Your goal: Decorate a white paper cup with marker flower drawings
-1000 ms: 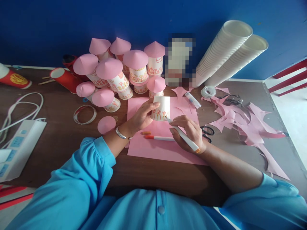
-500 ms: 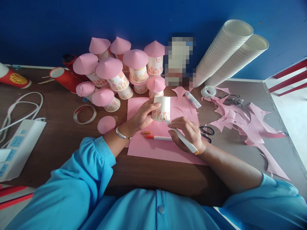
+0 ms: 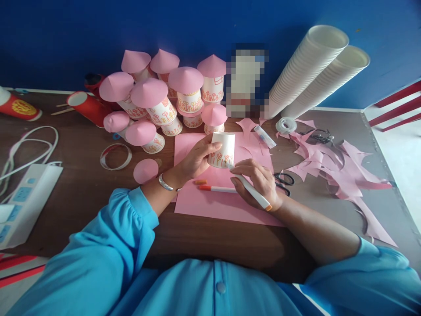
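My left hand is closed around a white paper cup, held upside down, with red tulips and stems drawn along its rim. In my right hand is a white marker with an orange end, its tip at the lower right rim of the cup. Below the hands lies pink paper. On it rest a red-capped marker and a loose orange-brown cap. Scissors with black handles are partly hidden behind my right hand.
Several decorated cups with pink cone roofs stand at the back. Two tall stacks of paper cups lean against the blue wall. Pink scraps and clear tape lie right; a tape ring and power strip lie left.
The cup has turned and tilted slightly in my left hand. The marker tip has shifted slightly to the right along the rim.
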